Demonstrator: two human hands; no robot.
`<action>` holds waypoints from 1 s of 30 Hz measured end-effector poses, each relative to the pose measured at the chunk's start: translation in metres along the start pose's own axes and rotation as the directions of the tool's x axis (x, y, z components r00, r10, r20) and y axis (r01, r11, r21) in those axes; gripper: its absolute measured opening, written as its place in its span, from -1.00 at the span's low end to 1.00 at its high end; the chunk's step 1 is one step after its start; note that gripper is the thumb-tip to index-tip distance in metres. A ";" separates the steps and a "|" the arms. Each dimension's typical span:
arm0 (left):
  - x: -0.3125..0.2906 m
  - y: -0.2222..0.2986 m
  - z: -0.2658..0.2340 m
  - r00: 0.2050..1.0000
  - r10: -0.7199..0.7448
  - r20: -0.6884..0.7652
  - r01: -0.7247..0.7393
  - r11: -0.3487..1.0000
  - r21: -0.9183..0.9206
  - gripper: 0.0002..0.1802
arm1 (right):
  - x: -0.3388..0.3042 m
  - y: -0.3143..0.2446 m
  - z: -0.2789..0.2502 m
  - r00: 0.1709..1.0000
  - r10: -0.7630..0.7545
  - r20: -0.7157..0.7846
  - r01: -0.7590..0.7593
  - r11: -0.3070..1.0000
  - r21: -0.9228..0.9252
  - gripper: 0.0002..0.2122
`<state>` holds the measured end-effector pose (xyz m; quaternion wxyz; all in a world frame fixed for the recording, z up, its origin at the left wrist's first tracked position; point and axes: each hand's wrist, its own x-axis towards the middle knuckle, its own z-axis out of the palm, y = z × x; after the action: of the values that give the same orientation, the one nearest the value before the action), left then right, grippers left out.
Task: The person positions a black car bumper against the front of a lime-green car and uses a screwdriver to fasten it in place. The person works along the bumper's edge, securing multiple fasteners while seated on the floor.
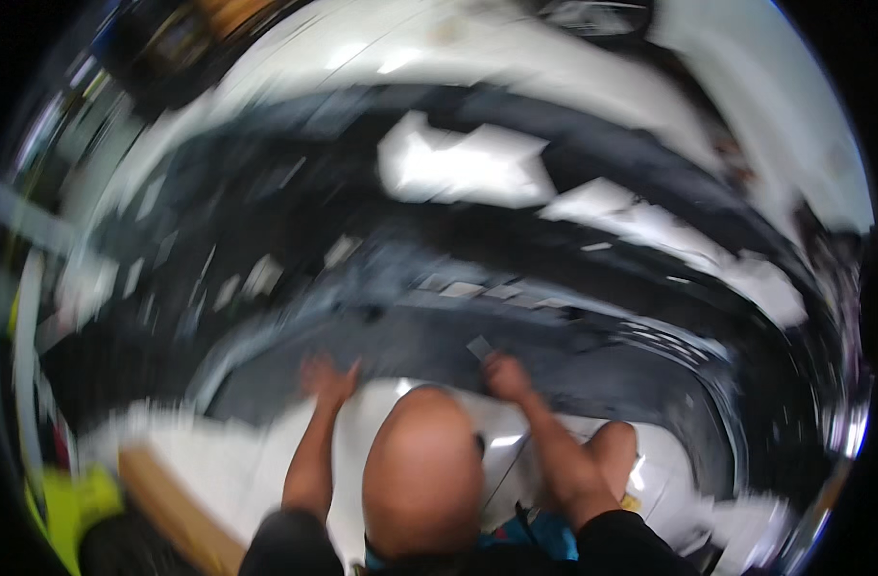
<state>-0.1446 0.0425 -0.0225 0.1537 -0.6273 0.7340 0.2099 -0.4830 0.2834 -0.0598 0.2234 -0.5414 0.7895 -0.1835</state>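
A large curved dark panel (420,336), looking like a car bumper, spreads in front of me, with a grey band along its near edge. My left hand (329,379) is at that near edge, fingers spread and holding nothing; motion blur hides whether it touches the surface. Farther right, my right hand (506,376) is closed around a small flat grey rectangular piece (479,347), whose free end sticks out over the grey band. White patches (463,165) show across the panel's middle and far parts, too smeared to identify. My bare knee (424,470) rises between the arms.
White glossy floor tiles (276,446) lie under me and beyond the panel. To the lower left are a long brown board (180,509) and something yellow-green (79,509). A dark object (156,48) stands at the far left, and a pale surface (775,106) borders the far right.
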 end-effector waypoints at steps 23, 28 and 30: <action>-0.078 0.270 -0.023 0.320 0.913 0.254 -0.944 0.285 0.165 -0.20 | -0.329 -0.029 -0.043 0.458 0.886 0.073 -0.817 0.387 0.428 -0.66; -0.123 0.270 -0.018 0.159 0.948 0.277 -0.987 0.145 0.068 -0.24 | -0.408 -0.076 -0.036 0.339 0.941 0.012 -0.816 0.287 0.502 -0.66; -0.146 0.267 -0.012 0.093 0.951 0.294 -0.996 0.092 0.016 -0.26 | -0.452 -0.092 -0.018 0.331 0.943 0.027 -0.846 0.284 0.451 -0.69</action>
<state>-0.3831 0.1944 0.0900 0.1161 0.0678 0.9606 0.2434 -0.2794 0.6757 0.0738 0.2899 0.0840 0.9224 -0.2411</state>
